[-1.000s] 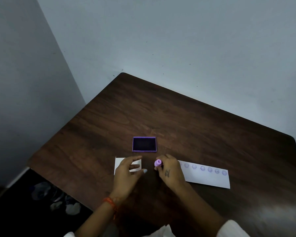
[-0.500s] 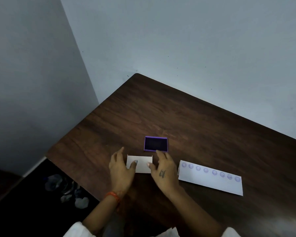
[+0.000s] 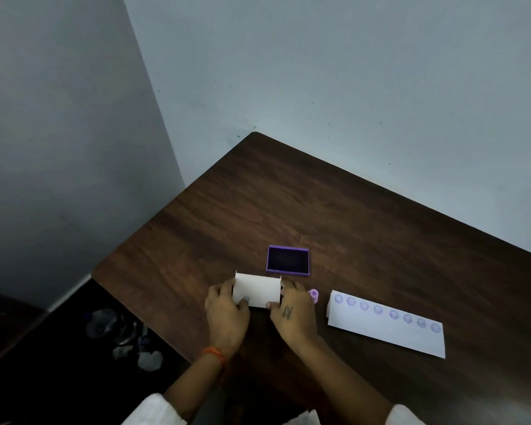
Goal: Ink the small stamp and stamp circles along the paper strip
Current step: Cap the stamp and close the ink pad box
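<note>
A white paper strip (image 3: 387,328) lies flat on the dark wooden table (image 3: 319,210), with several purple circles stamped along its far edge. The small pink-purple stamp (image 3: 313,295) rests on the table between that strip and my right hand (image 3: 292,311). An open purple ink pad (image 3: 288,260) sits just beyond my hands. My left hand (image 3: 226,312) and my right hand grip the two ends of a blank white piece of paper (image 3: 256,290), which is raised off the table and tilted towards me.
The table's left edge (image 3: 111,277) runs close to my left hand, with a dark floor and some crumpled clutter (image 3: 123,335) below. Grey walls meet at the table's far corner.
My right hand has set down the stamp beside the stamped strip. Both hands have taken hold of the blank white paper and lifted it. The view has shifted left.
</note>
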Action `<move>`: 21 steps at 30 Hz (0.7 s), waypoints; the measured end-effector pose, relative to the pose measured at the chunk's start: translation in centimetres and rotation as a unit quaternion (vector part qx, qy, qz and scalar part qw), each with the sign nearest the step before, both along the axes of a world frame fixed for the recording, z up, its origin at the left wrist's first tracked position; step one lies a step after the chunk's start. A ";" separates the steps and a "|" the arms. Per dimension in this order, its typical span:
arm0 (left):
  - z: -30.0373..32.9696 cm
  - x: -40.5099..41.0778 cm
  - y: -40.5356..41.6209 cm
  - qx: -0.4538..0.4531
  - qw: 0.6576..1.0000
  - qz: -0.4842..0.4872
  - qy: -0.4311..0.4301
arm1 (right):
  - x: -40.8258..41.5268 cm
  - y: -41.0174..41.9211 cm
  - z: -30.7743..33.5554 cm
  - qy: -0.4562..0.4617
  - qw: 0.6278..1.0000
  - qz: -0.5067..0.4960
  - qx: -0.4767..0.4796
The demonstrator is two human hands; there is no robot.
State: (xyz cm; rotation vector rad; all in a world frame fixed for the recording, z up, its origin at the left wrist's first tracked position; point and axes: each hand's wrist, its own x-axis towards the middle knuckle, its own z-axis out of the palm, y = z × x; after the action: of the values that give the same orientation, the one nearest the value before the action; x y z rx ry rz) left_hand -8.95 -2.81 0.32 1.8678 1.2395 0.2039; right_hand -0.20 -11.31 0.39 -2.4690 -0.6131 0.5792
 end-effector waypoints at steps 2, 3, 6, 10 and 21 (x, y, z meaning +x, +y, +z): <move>0.5 0.4 0.1 0.010 0.999 0.009 -0.034 | 0.3 0.1 0.4 -0.009 0.999 -0.020 0.037; 0.8 0.8 0.2 0.012 0.999 0.009 -0.046 | 0.6 0.2 0.7 -0.015 0.998 -0.034 0.055; 1.9 2.5 0.8 0.012 0.998 0.004 -0.068 | 2.0 0.4 1.6 -0.039 0.992 -0.083 0.085; 2.5 5.2 1.0 0.019 0.996 -0.029 -0.082 | 4.2 0.5 2.4 -0.058 0.985 -0.121 0.109; 0.8 8.3 0.2 -0.021 0.997 -0.069 0.016 | 6.4 0.4 0.8 0.005 0.985 -0.158 0.065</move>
State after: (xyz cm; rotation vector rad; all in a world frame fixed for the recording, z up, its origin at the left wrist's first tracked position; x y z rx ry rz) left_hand -0.69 -2.59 1.10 1.9176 1.1238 0.0727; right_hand 6.21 -10.94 1.22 -2.3716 -0.2385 0.4111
